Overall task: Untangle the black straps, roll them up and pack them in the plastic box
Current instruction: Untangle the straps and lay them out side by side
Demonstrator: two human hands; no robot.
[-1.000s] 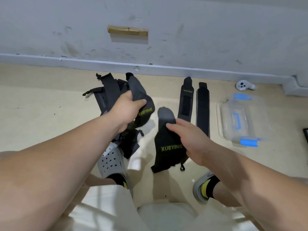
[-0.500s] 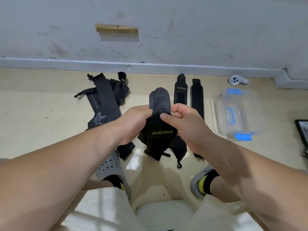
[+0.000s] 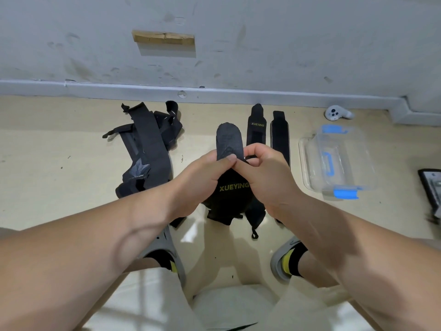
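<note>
A black strap [image 3: 235, 194] printed XUEYING hangs in front of me above the floor. My left hand [image 3: 202, 180] and my right hand [image 3: 267, 175] both pinch it near its upper end, thumbs meeting at the middle. Its rounded tip sticks up above my fingers and its lower part is bunched below them. A tangled pile of black straps [image 3: 148, 149] lies on the floor to the left. Two flat straps, one branded [image 3: 256, 130] and one plain [image 3: 279, 137], lie side by side beyond my right hand. The clear plastic box [image 3: 343, 161] with blue latches stands at right.
A white controller [image 3: 335, 113] lies by the wall's skirting at back right. A dark flat object [image 3: 433, 187] sits at the right edge. My feet in grey shoes [image 3: 284, 259] rest on the beige floor below the strap. The grey wall closes the far side.
Both hands came together on the one strap and lifted it up in front of me. The left hand let go of the strap from the pile.
</note>
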